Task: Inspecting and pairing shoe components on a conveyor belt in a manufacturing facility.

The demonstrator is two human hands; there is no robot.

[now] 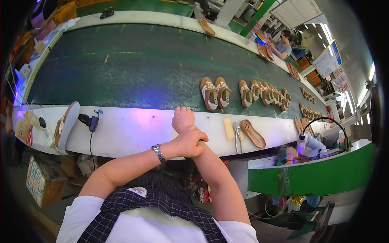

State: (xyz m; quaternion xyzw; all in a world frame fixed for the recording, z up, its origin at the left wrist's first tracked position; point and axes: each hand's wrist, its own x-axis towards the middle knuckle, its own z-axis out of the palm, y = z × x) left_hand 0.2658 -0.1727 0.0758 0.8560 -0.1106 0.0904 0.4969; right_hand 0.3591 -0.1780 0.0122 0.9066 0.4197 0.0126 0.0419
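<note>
My left hand (187, 143), with a metal-banded watch (158, 152) on its wrist, is wrapped round my right wrist. My right hand (183, 118) is curled into a fist at the near edge of the green conveyor belt (133, 81), over the white ledge (121, 137). Nothing shows inside the fist. To the right on the ledge lie a cream-coloured block (229, 128), metal pincers (238, 139) and a brown shoe sole (253, 134). A shoe (67, 125) with a pale sole rests on its side at the ledge's left end.
Pairs of brown-and-white sneakers (214, 93) stand along the belt's right half. A black corded device (92, 120) sits left on the ledge. Brown soles (206, 26) lie on the far ledge, where another person (282, 46) works. A green-sided bench (308, 174) stands at the right.
</note>
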